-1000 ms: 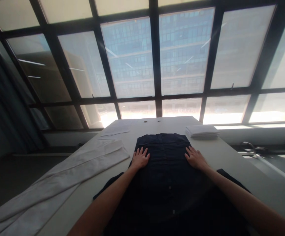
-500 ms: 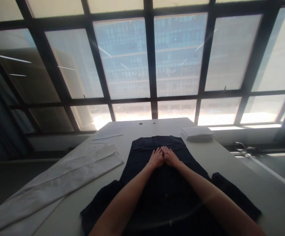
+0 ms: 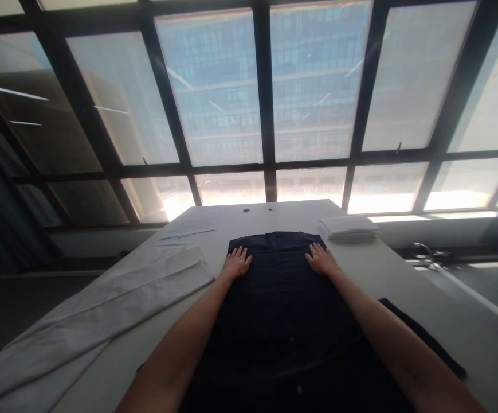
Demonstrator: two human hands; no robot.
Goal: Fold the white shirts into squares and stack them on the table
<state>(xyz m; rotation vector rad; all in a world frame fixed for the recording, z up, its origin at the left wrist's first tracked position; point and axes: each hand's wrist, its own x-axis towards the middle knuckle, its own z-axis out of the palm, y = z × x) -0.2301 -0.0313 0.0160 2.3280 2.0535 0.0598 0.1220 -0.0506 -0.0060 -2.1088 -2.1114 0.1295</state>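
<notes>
A dark navy short-sleeved shirt (image 3: 278,298) lies spread on the white table, its far edge toward the window. My left hand (image 3: 237,263) rests flat on its far left side edge, fingers apart. Over on the far right edge, my right hand (image 3: 321,259) lies palm down with its fingers spread. Neither hand grips the cloth. My forearms cover parts of the shirt's sides, and most of the left sleeve is hidden. The right sleeve shows beyond my right forearm.
Light grey trousers (image 3: 102,310) lie lengthwise along the table's left side. White sheets (image 3: 191,225) are behind them. A folded stack of white cloth (image 3: 348,228) sits at the back right. The white table (image 3: 283,207) reaches toward large windows. A white rail (image 3: 476,295) runs at the right.
My hands have moved apart from the middle of the shirt, sliding outward to its left and right edges. The camera view has tilted slightly downward.
</notes>
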